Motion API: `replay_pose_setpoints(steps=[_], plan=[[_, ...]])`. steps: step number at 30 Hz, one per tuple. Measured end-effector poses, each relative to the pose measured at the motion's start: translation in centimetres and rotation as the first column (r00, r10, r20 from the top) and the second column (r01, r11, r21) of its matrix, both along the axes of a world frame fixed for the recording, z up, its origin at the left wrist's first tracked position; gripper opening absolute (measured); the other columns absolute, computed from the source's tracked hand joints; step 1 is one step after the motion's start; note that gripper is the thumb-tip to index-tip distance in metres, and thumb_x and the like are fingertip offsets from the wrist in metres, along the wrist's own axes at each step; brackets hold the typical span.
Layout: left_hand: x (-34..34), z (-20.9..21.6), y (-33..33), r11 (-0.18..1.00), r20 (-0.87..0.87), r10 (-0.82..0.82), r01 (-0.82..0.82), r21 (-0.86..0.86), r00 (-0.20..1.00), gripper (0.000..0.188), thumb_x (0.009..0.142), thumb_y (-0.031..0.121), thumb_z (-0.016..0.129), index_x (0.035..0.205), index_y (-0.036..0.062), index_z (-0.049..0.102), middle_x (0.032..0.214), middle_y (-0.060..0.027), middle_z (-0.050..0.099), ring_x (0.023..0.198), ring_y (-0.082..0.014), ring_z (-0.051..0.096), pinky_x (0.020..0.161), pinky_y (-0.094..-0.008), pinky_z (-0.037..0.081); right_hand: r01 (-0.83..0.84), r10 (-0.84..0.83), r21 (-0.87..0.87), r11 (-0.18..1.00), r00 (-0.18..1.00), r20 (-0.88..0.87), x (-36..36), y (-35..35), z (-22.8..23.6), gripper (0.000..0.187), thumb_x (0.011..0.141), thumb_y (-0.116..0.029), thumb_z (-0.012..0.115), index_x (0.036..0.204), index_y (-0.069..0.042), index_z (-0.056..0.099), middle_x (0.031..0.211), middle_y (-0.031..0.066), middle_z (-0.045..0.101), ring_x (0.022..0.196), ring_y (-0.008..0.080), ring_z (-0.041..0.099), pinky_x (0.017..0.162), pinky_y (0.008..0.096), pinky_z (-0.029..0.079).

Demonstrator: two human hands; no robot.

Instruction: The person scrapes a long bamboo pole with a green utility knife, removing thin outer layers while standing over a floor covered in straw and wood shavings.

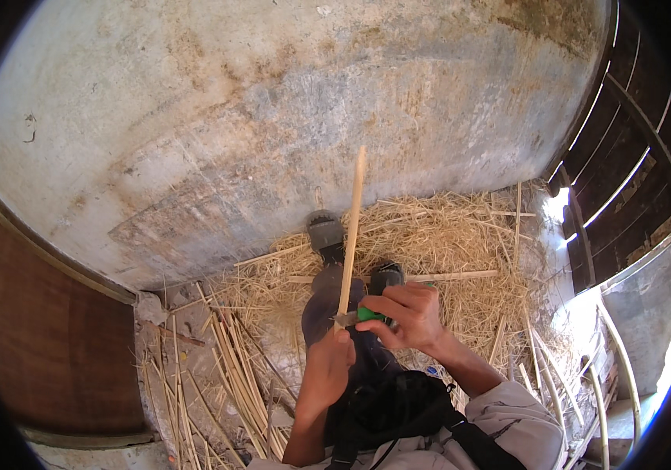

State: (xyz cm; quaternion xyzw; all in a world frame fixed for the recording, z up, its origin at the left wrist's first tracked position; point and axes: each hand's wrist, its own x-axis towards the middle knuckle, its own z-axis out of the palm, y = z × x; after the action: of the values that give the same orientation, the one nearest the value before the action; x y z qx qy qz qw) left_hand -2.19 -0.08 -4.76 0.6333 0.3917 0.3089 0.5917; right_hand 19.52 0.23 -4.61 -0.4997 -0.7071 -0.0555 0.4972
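Note:
My left hand (326,366) is closed round the lower end of a pale wooden strip (354,215), which looks like split bamboo and points up and away from me. In my right hand (410,315) is a knife with a green handle (370,314). Its short blade (345,319) lies against the strip just above my left fingers. My legs in dark trousers (330,301) stretch out below the strip. Part of the knife handle is hidden inside my right fingers.
Shavings and straw (461,235) cover the floor ahead and right. Several long strips (233,376) lie in a bundle to my left. A stained wall (335,117) rises in front, a brown panel (45,313) stands left, and dark slatted boards (625,149) are at right.

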Motion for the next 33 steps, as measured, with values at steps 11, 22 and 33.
replay_pose_setpoints(steps=[11, 22, 33], plan=[[-2.0, -1.2, -1.3, 0.992, 0.0, -0.087, 0.086, -0.093, 0.996, 0.043, 0.116, 0.021, 0.04, 0.079, 0.0018, 0.051, 0.067, -0.0036, 0.045, 0.061, -0.014, 0.044, 0.058, -0.0327, 0.036, 0.206, -0.233, -0.114, 0.972, 0.903, -0.362, 8.2, 3.9, 1.7, 0.042, 0.106, -0.043, 0.066, 0.102, -0.002, 0.075, 0.075, 0.004, 0.067, 0.064, 0.0114, 0.056, 0.057, 0.0307, 0.043], [-0.1, 0.4, -0.3, 1.0, 0.014, 0.013, -0.013, 0.009, 1.0, 0.039, 0.116, 0.026, 0.042, 0.091, 0.0003, 0.057, 0.067, -0.0055, 0.05, 0.061, -0.0161, 0.048, 0.058, -0.0348, 0.038, -0.18, 0.18, -0.112, 0.977, 0.984, -0.011, 0.5, -0.4, -0.1, 0.032, 0.08, -0.036, 0.09, 0.098, -0.013, 0.077, 0.071, 0.002, 0.064, 0.056, 0.0237, 0.061, 0.052, 0.037, 0.046], [0.2, 1.0, -0.6, 0.995, -0.093, 0.036, -0.027, 0.1, 0.995, 0.035, 0.115, 0.024, 0.043, 0.098, -0.0029, 0.058, 0.066, -0.0118, 0.055, 0.059, -0.0251, 0.056, 0.059, -0.0402, 0.042, -0.141, 0.139, -0.113, 0.983, 0.99, -0.029, 0.4, -0.5, 0.3, 0.03, 0.079, -0.035, 0.09, 0.097, -0.015, 0.078, 0.072, 0.0001, 0.064, 0.053, 0.0218, 0.057, 0.052, 0.0348, 0.044]])
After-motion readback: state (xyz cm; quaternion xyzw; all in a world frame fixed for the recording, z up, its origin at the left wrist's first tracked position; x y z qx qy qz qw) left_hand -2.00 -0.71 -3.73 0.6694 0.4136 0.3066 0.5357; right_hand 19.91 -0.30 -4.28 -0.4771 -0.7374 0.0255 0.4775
